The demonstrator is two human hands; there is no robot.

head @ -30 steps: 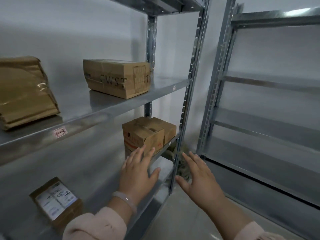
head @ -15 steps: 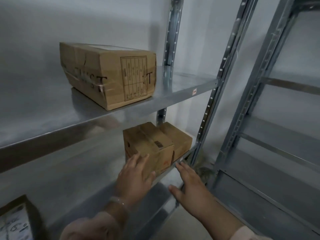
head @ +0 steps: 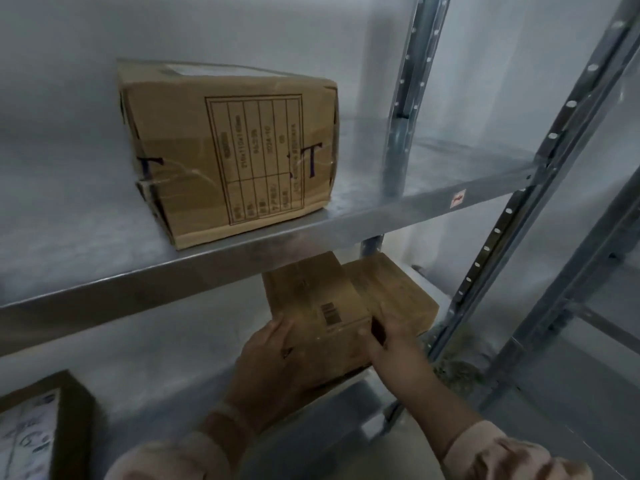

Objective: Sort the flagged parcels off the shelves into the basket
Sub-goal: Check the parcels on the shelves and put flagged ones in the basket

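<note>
Galvanised shelf (head: 381, 216), grey wall (head: 242, 26), gripped cardboard box (head: 311, 299)

One head-worn wide-angle camera looks forward and slightly down into a metal rack (head: 491, 239) from close up, the upper shelf (head: 381, 220) crossing mid-frame just below camera height. The left hand (head: 266, 358) and right hand (head: 391, 337), gripping a small parcel (head: 311, 299), sit near the lens at lower centre.
</note>
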